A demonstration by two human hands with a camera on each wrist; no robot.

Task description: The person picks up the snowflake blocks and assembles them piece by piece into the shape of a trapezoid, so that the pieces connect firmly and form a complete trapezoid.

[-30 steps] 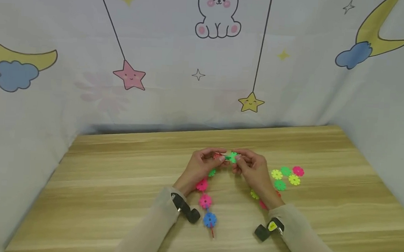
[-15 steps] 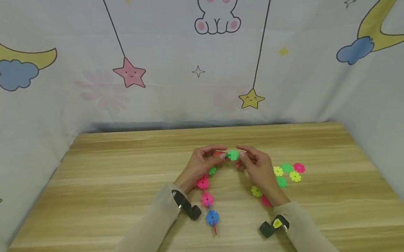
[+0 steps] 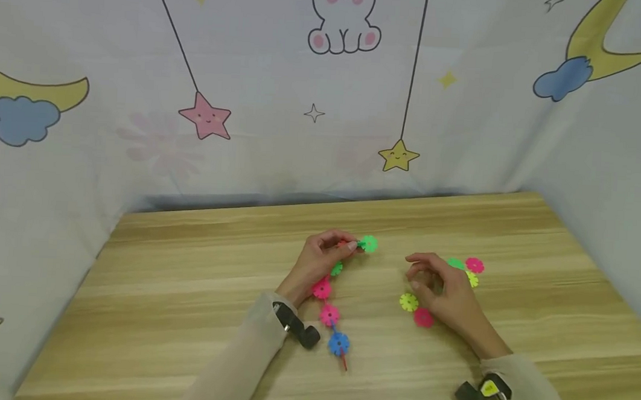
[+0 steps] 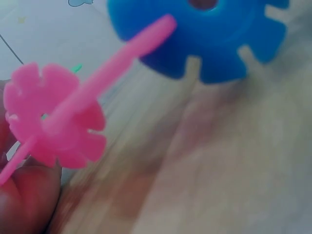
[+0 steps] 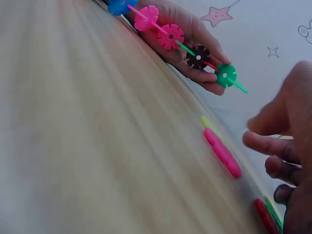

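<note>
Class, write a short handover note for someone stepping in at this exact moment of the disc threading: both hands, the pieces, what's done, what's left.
Left hand pinches the string near its tip; the newest green disc sits there.
Right hand holds nothing, fingers loosely curled over the loose discs on the table.
Done: blue, pink, dark and green discs threaded.
Left: the loose yellow, pink and green ones.

In the left wrist view the blue disc (image 4: 204,36) is cut off by the top edge and the counter (image 4: 229,165) is a blur, while in the head view the right hand (image 3: 446,294) hides part of the loose discs (image 3: 473,266) behind it.
</note>
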